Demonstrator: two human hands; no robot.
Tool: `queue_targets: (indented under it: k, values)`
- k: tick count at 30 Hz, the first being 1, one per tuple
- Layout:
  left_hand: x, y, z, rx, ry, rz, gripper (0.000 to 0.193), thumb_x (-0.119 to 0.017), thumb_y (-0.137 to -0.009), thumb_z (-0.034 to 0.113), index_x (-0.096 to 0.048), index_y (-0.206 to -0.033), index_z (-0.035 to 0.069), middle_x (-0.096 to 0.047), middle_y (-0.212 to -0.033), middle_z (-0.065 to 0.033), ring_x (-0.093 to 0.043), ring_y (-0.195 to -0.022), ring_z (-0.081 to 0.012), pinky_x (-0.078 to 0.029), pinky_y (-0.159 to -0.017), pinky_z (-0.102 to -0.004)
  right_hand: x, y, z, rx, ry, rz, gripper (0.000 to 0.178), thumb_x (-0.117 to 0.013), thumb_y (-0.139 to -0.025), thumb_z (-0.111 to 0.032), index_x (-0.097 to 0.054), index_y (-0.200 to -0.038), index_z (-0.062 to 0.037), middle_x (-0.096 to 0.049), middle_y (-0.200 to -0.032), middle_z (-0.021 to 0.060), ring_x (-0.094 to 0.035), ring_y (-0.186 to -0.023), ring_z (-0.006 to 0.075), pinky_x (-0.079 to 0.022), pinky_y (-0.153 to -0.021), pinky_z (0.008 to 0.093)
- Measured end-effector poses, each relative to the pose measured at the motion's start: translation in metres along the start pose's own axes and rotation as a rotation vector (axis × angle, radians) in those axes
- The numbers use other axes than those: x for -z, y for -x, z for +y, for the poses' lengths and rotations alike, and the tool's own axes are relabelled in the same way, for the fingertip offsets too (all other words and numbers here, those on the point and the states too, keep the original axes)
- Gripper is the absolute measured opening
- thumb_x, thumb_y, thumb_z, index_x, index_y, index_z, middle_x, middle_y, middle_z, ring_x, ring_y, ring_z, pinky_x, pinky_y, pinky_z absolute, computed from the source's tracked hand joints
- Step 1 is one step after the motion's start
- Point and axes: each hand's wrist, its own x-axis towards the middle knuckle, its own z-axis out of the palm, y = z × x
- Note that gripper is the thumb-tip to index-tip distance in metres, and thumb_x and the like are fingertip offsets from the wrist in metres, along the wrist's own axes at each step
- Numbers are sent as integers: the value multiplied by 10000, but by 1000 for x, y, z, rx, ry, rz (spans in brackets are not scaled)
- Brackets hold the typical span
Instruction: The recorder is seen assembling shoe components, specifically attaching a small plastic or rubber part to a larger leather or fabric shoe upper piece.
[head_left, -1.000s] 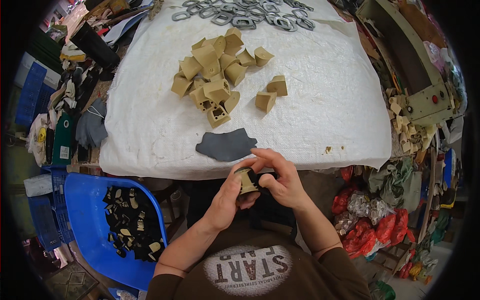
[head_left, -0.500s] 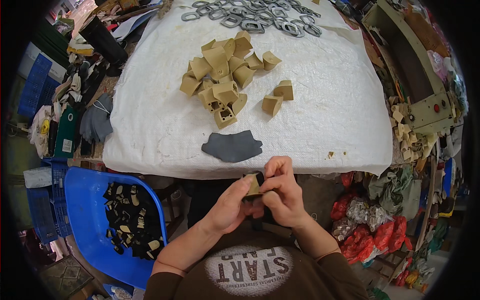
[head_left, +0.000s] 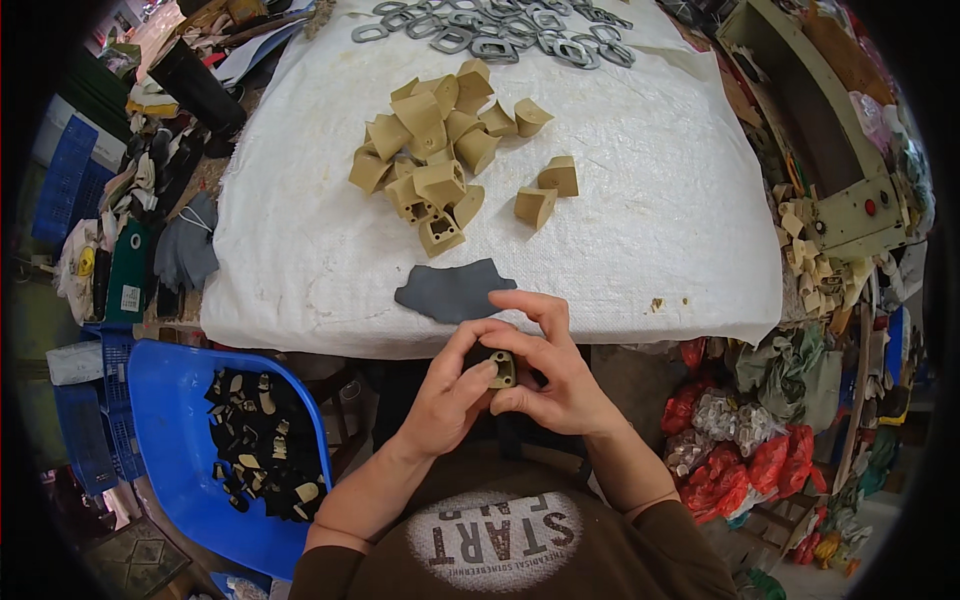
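A shoe heel (head_left: 503, 372), tan at its hollow end and wrapped at the side in black covering, is held between my hands just in front of the table edge. My left hand (head_left: 448, 392) closes around it, thumb on the hollow end. From the other side my right hand (head_left: 566, 378) grips it, with the thumb below and fingers curved around; they partly hide it. A flat dark grey piece of material (head_left: 450, 290) lies on the table right beyond my fingers. Farther back are a pile of bare tan heels (head_left: 425, 125) and two separate heels (head_left: 535, 206).
White woven sheeting (head_left: 650, 220) covers the table. Grey oval rings (head_left: 490, 48) lie at its far end. At lower left stands a blue tub (head_left: 165, 410) with black-covered pieces (head_left: 262, 440). A beige machine (head_left: 850, 215) and red plastic bags (head_left: 715, 485) are at right.
The heel has been turned so its hollow end faces up. My right hand has opened wider around it, and the left thumb has shifted onto the hollow end.
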Motion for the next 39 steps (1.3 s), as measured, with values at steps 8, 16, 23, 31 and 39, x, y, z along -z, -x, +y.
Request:
queue_targets:
  k: [8,16,23,31,39]
  values:
    - [-11,1,-20,-144,21,213,323,-446,-890,171,-405,-1181,35,-506,-924,-37,-471,-763,-68,-403,-646,-190,-24,10,13,-119,-519,19,370,-490,-840,-24,-532,-1205,-66,-359,-1325,161,-428,-1123,216,-413,-876,306]
    - [2,4,-14,16,-1,-31,432,-542,-866,210,-375,-1228,41,-512,-934,-65,-507,-748,-102,-430,-640,-234,-11,1,16,-284,-868,6,169,-504,-900,-151,-599,-943,-18,-419,-1202,116,-540,-921,163,-514,-629,212]
    - [-1,2,-2,73,-122,-176,790,-691,-750,508,-329,-1271,37,-530,-912,-79,-512,-686,-106,-427,-599,-233,-3,-12,22,-177,-896,-205,147,-521,-866,-76,-548,-729,-34,-548,-1053,143,-484,-1000,229,-393,-880,355]
    - [7,2,-7,22,-30,-97,629,-639,-841,431,-349,-1257,58,-446,-1045,-37,-494,-773,-111,-426,-658,-258,-21,-3,16,-121,-492,27,275,-437,-953,-252,-588,-949,-22,-472,-1173,154,-485,-1008,212,-380,-916,342]
    - [5,-1,8,41,274,7,657,-563,-902,306,-188,-1410,125,-484,-1115,-99,-512,-886,-196,-417,-762,-289,-12,8,-1,-248,-374,248,498,-543,-909,-378,-465,-1271,-45,-482,-985,104,-543,-653,159,-446,-749,359]
